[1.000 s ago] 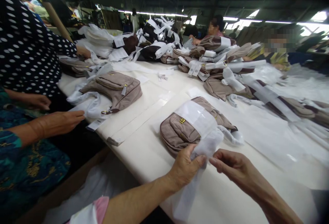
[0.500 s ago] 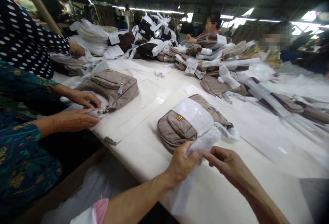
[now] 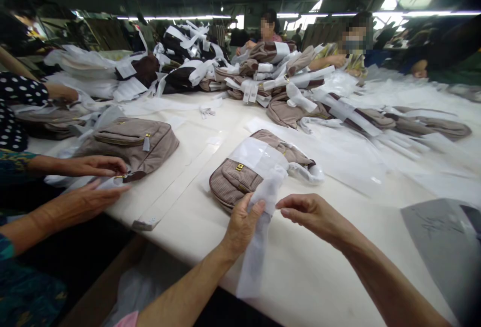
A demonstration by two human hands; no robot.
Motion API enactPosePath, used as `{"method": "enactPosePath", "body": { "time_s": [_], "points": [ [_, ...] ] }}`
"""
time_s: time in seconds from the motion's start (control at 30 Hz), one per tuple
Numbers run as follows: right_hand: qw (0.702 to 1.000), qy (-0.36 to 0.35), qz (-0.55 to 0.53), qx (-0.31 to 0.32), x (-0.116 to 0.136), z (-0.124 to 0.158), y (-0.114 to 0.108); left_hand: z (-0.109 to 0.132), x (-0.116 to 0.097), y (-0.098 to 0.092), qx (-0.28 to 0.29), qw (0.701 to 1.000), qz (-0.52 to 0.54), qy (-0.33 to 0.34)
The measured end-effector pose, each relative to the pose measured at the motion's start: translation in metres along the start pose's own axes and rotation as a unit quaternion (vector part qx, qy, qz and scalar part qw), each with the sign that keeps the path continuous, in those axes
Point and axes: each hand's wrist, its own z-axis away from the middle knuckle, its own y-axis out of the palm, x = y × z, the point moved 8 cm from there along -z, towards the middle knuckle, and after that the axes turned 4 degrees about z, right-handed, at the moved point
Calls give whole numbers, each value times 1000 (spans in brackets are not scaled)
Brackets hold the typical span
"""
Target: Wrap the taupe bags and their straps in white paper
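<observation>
A small taupe bag (image 3: 235, 181) lies on the white table (image 3: 330, 262) in front of me, with a white wrapping strip (image 3: 259, 227) laid over it and hanging off the table's near edge. My left hand (image 3: 242, 224) pinches that strip just in front of the bag. My right hand (image 3: 310, 213) hovers beside it to the right with its fingers drawn together at the strip's edge; I cannot make out whether they hold anything.
A co-worker's two hands (image 3: 88, 182) at the left handle a larger taupe bag (image 3: 133, 141). Piles of wrapped bags (image 3: 278, 71) fill the table's back, with other people seated behind. A grey sheet (image 3: 443, 242) lies at the right.
The view has swung right and the bag sits further left in it. My right hand has drawn slightly away from the left. The co-worker's hands came onto their bag.
</observation>
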Motion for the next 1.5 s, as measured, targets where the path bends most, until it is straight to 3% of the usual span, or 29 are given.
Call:
{"method": "enactPosePath", "body": {
  "time_s": [0.13, 0.27, 0.43, 0.8, 1.03, 1.2, 1.37, 1.5],
  "points": [
    [999, -18, 4, -46, 1, -1, -5, 0, 0, 1, 2, 1000, 4, 3],
    [998, 13, -33, -49, -5, 1, -1, -1, -2, 1, -2, 1000, -10, 6],
    [994, 28, -6, -107, -10, 3, -6, 1, -2, 2, 0, 1000, -4, 12],
    [992, -100, -14, -76, 22, -12, 4, -1, 5, 0, 44, 998, 41, 10],
    [979, -107, -7, -172, 22, -7, 4, 0, 11, -5, 44, 997, 58, 16],
    [986, -52, -122, -105, 13, 0, 24, -1, 14, -8, 36, 998, 44, 10],
    [975, -64, -167, -130, 2, 6, 40, 2, 8, -9, 14, 999, -10, 31],
    [964, -11, -217, -150, -9, 2, 57, 9, 9, -5, 2, 997, -41, 58]
  ]
}}
